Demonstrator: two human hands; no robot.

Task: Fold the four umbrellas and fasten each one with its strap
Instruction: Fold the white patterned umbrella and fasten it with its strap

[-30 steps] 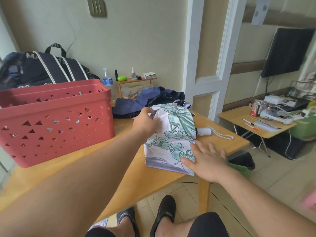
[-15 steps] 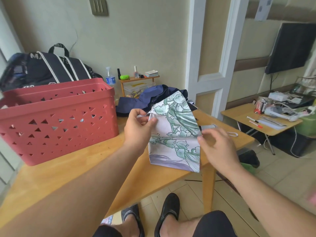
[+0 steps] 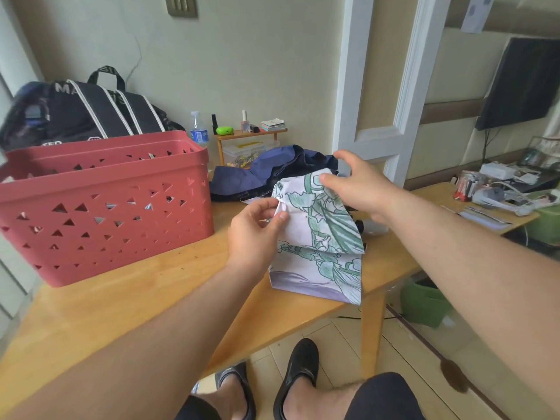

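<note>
We pinch the floral umbrella (image 3: 318, 234) with left hand (image 3: 254, 234) and right hand (image 3: 357, 189) fingers clamped; loosen either, and pleats could spill.

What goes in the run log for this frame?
floral umbrella on table | left hand pinches canopy | right hand pinches top | strap unfastened

Soft, even daylight, moderately bright; source not visible. Table (image 3: 127, 301) top carries a mild sheen near the basket (image 3: 103, 207), whose shadow beneath is faint. No harsh glare. Wide-angle bowing: the door frame (image 3: 415, 86) right of the basket leans and curves. Forearms at the bottom edge stretched, slightly soft. Centre sharp.
</note>
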